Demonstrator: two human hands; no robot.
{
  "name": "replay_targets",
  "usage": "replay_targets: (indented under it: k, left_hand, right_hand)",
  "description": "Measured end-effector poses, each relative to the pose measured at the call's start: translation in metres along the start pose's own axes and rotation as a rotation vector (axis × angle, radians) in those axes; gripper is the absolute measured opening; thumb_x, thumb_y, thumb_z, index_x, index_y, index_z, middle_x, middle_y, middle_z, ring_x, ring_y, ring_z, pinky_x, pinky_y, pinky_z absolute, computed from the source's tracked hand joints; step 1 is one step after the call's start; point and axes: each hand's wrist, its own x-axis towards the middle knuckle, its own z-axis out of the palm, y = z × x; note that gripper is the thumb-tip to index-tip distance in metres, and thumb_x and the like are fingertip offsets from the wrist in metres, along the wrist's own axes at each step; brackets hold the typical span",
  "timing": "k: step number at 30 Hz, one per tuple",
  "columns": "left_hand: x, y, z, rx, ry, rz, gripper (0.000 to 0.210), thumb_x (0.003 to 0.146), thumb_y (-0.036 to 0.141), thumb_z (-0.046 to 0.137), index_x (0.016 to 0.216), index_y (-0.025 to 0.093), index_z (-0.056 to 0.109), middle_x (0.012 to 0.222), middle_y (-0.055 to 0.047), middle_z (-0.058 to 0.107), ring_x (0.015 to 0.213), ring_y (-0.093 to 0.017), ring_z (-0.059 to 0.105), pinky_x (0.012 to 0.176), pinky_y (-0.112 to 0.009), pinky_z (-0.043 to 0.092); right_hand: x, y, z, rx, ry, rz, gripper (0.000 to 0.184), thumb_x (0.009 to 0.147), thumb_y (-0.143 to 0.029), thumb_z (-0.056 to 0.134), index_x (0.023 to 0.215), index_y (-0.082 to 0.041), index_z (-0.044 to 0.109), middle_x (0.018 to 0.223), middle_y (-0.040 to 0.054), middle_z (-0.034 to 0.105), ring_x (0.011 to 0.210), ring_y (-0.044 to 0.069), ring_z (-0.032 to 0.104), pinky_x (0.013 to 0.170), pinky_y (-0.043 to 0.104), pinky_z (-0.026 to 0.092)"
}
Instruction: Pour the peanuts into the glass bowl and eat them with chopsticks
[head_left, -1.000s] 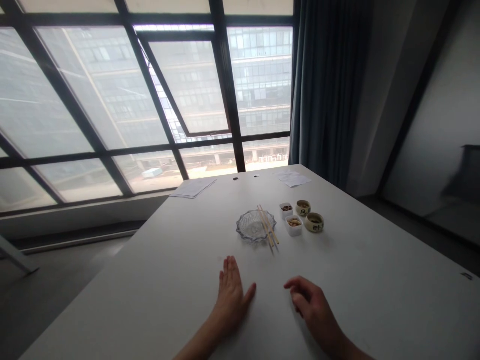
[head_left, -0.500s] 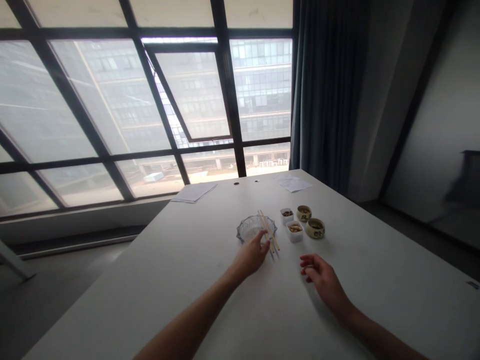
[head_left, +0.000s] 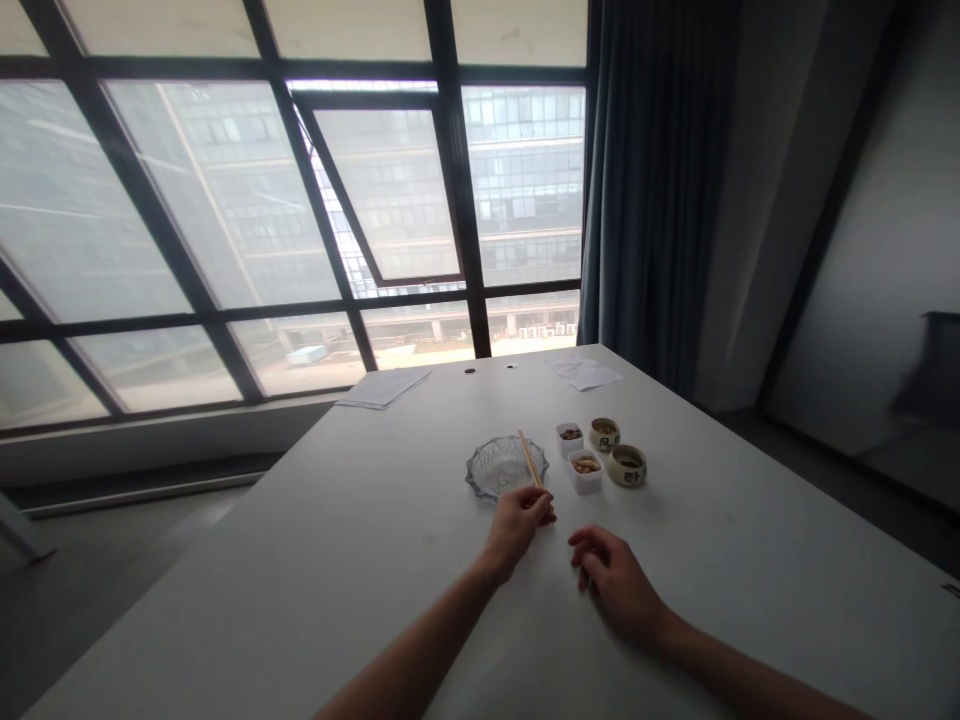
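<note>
My left hand [head_left: 523, 522] is closed round the near ends of a pair of chopsticks [head_left: 529, 458], whose far ends point away over the right rim of a clear glass bowl [head_left: 480, 492]. To its right, my right hand [head_left: 611, 570] hovers above the table with fingers loosely curled and apart, holding nothing. Beyond it stand two white square cups: a nearer one [head_left: 585, 482] with pale pieces inside and a farther one [head_left: 570, 446] with dark pieces. Beside them are two cream round pots with dark characters, one nearer [head_left: 627, 474] and one farther [head_left: 604, 441].
The white table [head_left: 360, 560] reaches to the window. Papers [head_left: 384, 388] lie at its far left edge, and more sheets [head_left: 587, 373] at the far right. A dark curtain [head_left: 652, 220] hangs behind the right corner.
My left hand has closed on the chopsticks and drawn slightly back, bringing them together. My right hand has moved left and nearer to me, towards the left hand.
</note>
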Motion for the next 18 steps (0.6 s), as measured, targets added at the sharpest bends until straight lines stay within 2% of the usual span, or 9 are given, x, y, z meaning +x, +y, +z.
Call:
replay_targets:
  k: [3, 6, 9, 11, 13, 14, 15, 17, 18]
  left_hand:
    - [-0.024, 0.003, 0.001, -0.032, 0.009, 0.022, 0.044, 0.081, 0.054, 0.082, 0.088, 0.011, 0.077, 0.079, -0.009, 0.075, 0.077, -0.023, 0.075, 0.078, -0.034, 0.062]
    - [-0.059, 0.005, 0.004, -0.037, -0.059, 0.036, 0.039, 0.08, 0.051, 0.082, 0.086, 0.012, 0.08, 0.08, -0.01, 0.077, 0.079, -0.025, 0.074, 0.078, -0.033, 0.061]
    - [-0.092, 0.003, 0.009, 0.014, -0.196, 0.042, 0.022, 0.082, 0.034, 0.077, 0.083, 0.013, 0.082, 0.081, -0.009, 0.078, 0.08, -0.024, 0.073, 0.074, -0.029, 0.057]
    - [-0.107, 0.004, 0.011, 0.126, -0.204, 0.07, 0.015, 0.08, 0.024, 0.074, 0.085, 0.013, 0.083, 0.08, -0.008, 0.078, 0.075, -0.022, 0.071, 0.07, -0.026, 0.055]
    - [-0.116, 0.01, 0.012, 0.241, -0.227, 0.148, 0.014, 0.081, 0.02, 0.07, 0.086, 0.014, 0.083, 0.077, -0.007, 0.077, 0.07, -0.02, 0.07, 0.066, -0.024, 0.053]
    - [-0.118, 0.015, 0.012, 0.288, -0.274, 0.19, 0.016, 0.083, 0.019, 0.068, 0.088, 0.015, 0.083, 0.078, -0.007, 0.077, 0.069, -0.019, 0.07, 0.065, -0.023, 0.053]
    - [-0.119, 0.022, 0.01, 0.332, -0.351, 0.224, 0.019, 0.085, 0.018, 0.065, 0.091, 0.016, 0.083, 0.081, -0.007, 0.078, 0.068, -0.019, 0.071, 0.065, -0.023, 0.053]
    - [-0.116, 0.036, 0.006, 0.417, -0.452, 0.268, 0.027, 0.091, 0.018, 0.062, 0.11, 0.019, 0.081, 0.086, -0.006, 0.08, 0.067, -0.017, 0.073, 0.068, -0.023, 0.055]
    - [-0.111, 0.043, 0.002, 0.435, -0.44, 0.279, 0.028, 0.094, 0.02, 0.06, 0.115, 0.021, 0.079, 0.084, -0.006, 0.079, 0.066, -0.017, 0.073, 0.067, -0.022, 0.055]
  right_hand:
    - [0.005, 0.001, 0.006, -0.071, -0.027, -0.096, 0.045, 0.086, -0.022, 0.05, 0.126, -0.015, 0.068, 0.089, 0.0031, 0.071, 0.06, 0.015, 0.063, 0.062, 0.03, 0.053]
    - [0.006, 0.006, 0.009, -0.214, -0.149, -0.303, 0.069, 0.087, -0.018, 0.05, 0.156, -0.02, 0.052, 0.111, 0.0091, 0.076, 0.072, 0.018, 0.069, 0.073, 0.033, 0.058]
    - [0.006, 0.01, 0.008, -0.336, -0.268, -0.49, 0.082, 0.082, -0.015, 0.056, 0.163, -0.023, 0.044, 0.13, 0.0138, 0.074, 0.085, 0.021, 0.073, 0.083, 0.036, 0.058]
    - [0.006, 0.01, 0.005, -0.371, -0.294, -0.535, 0.073, 0.084, -0.016, 0.059, 0.156, -0.022, 0.05, 0.131, 0.0142, 0.074, 0.085, 0.02, 0.073, 0.083, 0.034, 0.058]
    - [0.005, 0.007, 0.003, -0.388, -0.271, -0.576, 0.04, 0.092, -0.019, 0.058, 0.131, -0.021, 0.065, 0.123, 0.0121, 0.076, 0.084, 0.019, 0.072, 0.081, 0.03, 0.056]
    - [0.004, 0.005, 0.002, -0.393, -0.247, -0.599, 0.023, 0.096, -0.022, 0.056, 0.116, -0.021, 0.069, 0.116, 0.0108, 0.077, 0.082, 0.018, 0.071, 0.078, 0.029, 0.055]
    - [0.004, 0.004, 0.001, -0.395, -0.22, -0.623, 0.015, 0.1, -0.025, 0.055, 0.101, -0.021, 0.069, 0.107, 0.0095, 0.077, 0.078, 0.017, 0.069, 0.075, 0.027, 0.053]
    - [0.003, 0.003, -0.001, -0.388, -0.181, -0.659, 0.029, 0.106, -0.034, 0.051, 0.083, -0.022, 0.065, 0.087, 0.0068, 0.074, 0.069, 0.016, 0.064, 0.067, 0.026, 0.049]
    - [0.002, 0.002, -0.002, -0.378, -0.169, -0.666, 0.036, 0.108, -0.038, 0.049, 0.079, -0.022, 0.064, 0.079, 0.0058, 0.071, 0.066, 0.016, 0.062, 0.065, 0.027, 0.048]
